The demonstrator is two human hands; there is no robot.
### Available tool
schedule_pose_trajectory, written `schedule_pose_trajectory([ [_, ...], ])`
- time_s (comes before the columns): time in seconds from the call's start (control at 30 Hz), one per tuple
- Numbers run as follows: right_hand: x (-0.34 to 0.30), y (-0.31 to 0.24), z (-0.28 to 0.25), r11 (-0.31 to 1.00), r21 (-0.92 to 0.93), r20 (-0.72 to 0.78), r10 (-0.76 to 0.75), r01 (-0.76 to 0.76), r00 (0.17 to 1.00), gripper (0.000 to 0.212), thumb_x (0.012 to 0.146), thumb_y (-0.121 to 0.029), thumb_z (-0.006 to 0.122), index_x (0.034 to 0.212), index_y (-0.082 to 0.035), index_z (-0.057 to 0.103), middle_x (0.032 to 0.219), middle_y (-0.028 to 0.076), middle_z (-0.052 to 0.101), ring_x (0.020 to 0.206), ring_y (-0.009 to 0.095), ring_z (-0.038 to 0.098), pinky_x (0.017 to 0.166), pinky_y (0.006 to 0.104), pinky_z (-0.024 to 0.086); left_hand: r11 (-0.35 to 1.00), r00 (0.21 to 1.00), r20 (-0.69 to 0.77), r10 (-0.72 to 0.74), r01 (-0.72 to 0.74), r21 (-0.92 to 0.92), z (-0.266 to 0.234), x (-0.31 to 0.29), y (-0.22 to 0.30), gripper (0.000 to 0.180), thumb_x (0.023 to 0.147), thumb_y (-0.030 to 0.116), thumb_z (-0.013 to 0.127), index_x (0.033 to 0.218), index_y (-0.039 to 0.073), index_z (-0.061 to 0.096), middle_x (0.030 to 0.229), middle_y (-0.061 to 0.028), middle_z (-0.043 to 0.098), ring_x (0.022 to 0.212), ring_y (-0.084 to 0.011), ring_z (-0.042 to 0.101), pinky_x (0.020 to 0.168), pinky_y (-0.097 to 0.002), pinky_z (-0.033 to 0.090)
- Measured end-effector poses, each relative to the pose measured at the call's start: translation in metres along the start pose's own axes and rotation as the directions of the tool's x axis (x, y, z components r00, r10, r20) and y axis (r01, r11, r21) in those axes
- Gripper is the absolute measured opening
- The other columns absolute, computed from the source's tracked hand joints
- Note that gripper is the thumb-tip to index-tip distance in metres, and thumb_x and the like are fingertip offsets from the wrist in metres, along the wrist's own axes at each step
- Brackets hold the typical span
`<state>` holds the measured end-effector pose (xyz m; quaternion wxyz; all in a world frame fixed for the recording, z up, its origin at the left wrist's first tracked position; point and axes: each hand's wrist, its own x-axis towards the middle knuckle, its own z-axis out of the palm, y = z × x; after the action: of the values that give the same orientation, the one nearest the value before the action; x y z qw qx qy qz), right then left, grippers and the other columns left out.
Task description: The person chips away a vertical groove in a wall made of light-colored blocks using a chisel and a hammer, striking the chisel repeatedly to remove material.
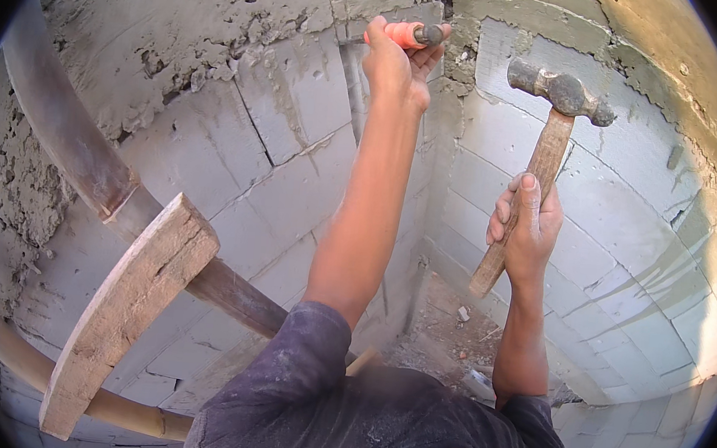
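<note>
My left hand (399, 74) is raised to the upper middle of the view, closed around a chisel with an orange grip (401, 34). The chisel's dark metal end points right; its other end is hidden behind my fingers. It is close to the rough mortar near the wall corner, but I cannot tell whether it touches. In my right hand (530, 226) is a hammer (546, 151), held by its worn wooden handle with the thumb along it. Its dusty metal head is up, to the right of the chisel and apart from it.
Grey block walls (294, 184) meet in a corner ahead, with rough mortar along the top. At the left, thick round poles (74, 114) cross the view, and a wooden plank (124, 314) rests against them. Rubble (453, 313) lies on the floor below.
</note>
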<state>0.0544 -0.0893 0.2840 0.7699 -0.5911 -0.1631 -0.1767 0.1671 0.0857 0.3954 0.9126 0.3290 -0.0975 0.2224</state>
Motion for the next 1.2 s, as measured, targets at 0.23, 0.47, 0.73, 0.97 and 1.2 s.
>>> schedule_pose_trajectory([
  [0.23,-0.009,-0.002,-0.006,0.998,0.063,-0.052,-0.008,0.011,0.999,0.031,0.104,-0.031,0.046,0.093,-0.003,0.047,0.062,0.002,0.046,0.044,0.009,0.045,0.04,0.0249,0.039,1.0,0.999,0.053,0.014,-0.015,0.016,-0.003,0.002,0.001,0.044,0.103,0.036,0.03,0.098,-0.003,0.049,0.091,-0.0215,0.066,0.097,-0.0383,0.068,0.096,-0.0477,0.048],
  [0.47,-0.015,-0.007,-0.009,0.998,0.043,-0.04,-0.035,0.037,0.999,0.029,0.105,-0.03,0.045,0.093,-0.004,0.047,0.062,0.003,0.046,0.044,0.009,0.045,0.04,0.0239,0.039,0.997,0.984,0.167,0.055,-0.064,0.048,-0.003,0.006,0.008,0.042,0.102,0.034,0.031,0.095,-0.003,0.049,0.089,-0.0211,0.065,0.097,-0.0399,0.068,0.095,-0.0496,0.049],
  [0.73,-0.022,-0.014,-0.004,0.982,0.128,-0.092,-0.129,0.141,0.987,0.034,0.104,-0.035,0.046,0.098,-0.002,0.046,0.065,0.006,0.048,0.046,0.012,0.047,0.042,0.026,0.042,0.999,0.989,0.143,0.046,-0.047,0.005,-0.007,0.008,0.003,0.046,0.102,0.036,0.032,0.094,-0.005,0.052,0.09,-0.0217,0.065,0.097,-0.041,0.068,0.096,-0.0518,0.048],
  [0.97,0.029,0.006,0.051,0.742,0.223,-0.304,-0.562,0.632,0.769,0.041,0.102,-0.042,0.048,0.099,-0.001,0.044,0.064,0.008,0.048,0.046,0.013,0.048,0.043,0.0278,0.043,0.998,0.975,0.212,0.063,-0.067,0.015,0.003,0.018,-0.006,0.046,0.103,0.035,0.032,0.094,-0.005,0.051,0.097,-0.0238,0.066,0.098,-0.0418,0.068,0.097,-0.0514,0.05],
  [1.2,0.025,-0.026,0.035,0.871,0.212,-0.176,-0.412,0.444,0.894,0.033,0.105,-0.035,0.043,0.095,-0.003,0.047,0.063,0.004,0.047,0.044,0.009,0.044,0.04,0.0251,0.04,0.995,0.987,0.144,0.074,-0.082,0.05,0.0,0.012,-0.004,0.047,0.103,0.036,0.031,0.097,-0.006,0.051,0.102,-0.0257,0.065,0.099,-0.0417,0.067,0.097,-0.0536,0.049],
])
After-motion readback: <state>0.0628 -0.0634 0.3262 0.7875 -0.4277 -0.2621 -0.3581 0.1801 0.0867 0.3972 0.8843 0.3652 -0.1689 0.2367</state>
